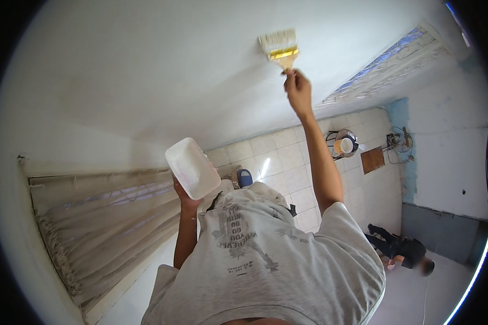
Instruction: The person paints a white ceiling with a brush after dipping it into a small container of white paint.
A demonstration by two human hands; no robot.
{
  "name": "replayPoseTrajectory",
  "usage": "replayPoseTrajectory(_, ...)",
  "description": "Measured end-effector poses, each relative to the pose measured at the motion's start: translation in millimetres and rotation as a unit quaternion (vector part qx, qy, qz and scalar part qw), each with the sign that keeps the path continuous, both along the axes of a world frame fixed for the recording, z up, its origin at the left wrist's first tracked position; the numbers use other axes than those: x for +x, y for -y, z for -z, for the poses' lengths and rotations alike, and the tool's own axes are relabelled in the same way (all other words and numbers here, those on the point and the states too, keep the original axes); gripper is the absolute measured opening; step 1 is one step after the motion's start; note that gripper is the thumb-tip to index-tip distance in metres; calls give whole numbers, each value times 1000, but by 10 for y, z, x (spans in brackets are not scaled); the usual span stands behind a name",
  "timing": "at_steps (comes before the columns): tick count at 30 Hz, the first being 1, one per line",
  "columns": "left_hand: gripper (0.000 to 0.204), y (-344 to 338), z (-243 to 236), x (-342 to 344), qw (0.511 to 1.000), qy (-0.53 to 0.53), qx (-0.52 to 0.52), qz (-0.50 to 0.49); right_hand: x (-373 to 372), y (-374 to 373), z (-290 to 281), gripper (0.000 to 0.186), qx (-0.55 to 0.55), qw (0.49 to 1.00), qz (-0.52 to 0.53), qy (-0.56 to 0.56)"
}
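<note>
My right hand (298,92) is raised at the end of an outstretched arm, its fingers closed round the wooden handle of a wide paintbrush (282,49). The brush has pale bristles and a yellow band, and its bristles are at the white wall (146,65); whether they press on it I cannot tell. Lower and to the left, my left hand (185,190) holds a white rectangular tub (194,168) from beneath, tilted so its inside shows. Most of the left fingers are hidden behind the tub.
Beige curtains (108,206) hang at the left. A barred window (385,65) is at the upper right. On the tiled floor (276,146) are a stool bearing an orange-and-white container (344,145), a brown board (372,161) and a blue slipper (244,177). A person in dark clothes (406,252) is at the lower right.
</note>
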State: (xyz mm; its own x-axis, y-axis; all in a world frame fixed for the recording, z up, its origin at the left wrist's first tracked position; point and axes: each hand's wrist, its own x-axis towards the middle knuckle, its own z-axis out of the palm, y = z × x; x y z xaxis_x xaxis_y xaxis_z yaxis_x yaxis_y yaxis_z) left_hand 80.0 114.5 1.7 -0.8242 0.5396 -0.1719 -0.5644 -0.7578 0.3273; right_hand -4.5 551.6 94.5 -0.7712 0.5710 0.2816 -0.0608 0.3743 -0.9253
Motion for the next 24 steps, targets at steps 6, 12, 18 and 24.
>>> replayPoseTrajectory(6, 85, 43, -127, 89, 998, 48, 5, -31, 364, -44, 2048, 49, -79, 982, -30, 168)
replayPoseTrajectory(12, 88, 281, -3, 213, 998, -2, -26, -62, 619, -179, 2647, 50, -161, 940, -1, 299)
replayPoseTrajectory(18, 85, 179, 22, 146, 999, 21, -5, -44, 161, -349, 1838, 47, -240, 951, -42, 192)
replayPoseTrajectory(24, 79, -31, 7, 76, 998, 33, 20, -40, 231, 29, -925, 41, -169, 983, -60, 43)
